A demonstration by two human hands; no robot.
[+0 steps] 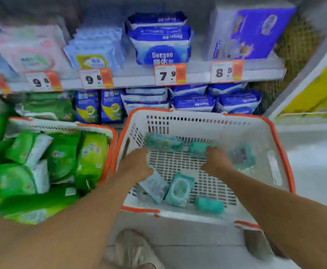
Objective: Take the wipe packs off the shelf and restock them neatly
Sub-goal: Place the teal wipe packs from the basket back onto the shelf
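Shop aisle, shelf point(139, 79) far. Both hands point(137, 162) point(216, 160) in white basket point(236, 131) among teal packs point(179, 188); grasp blurred, cannot tell.

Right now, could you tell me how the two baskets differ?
The left basket is heaped with green packs; the right basket holds only a few scattered teal packs, its slotted floor mostly showing. Both hands reach into the right one, none into the left. Both are white with orange rims.
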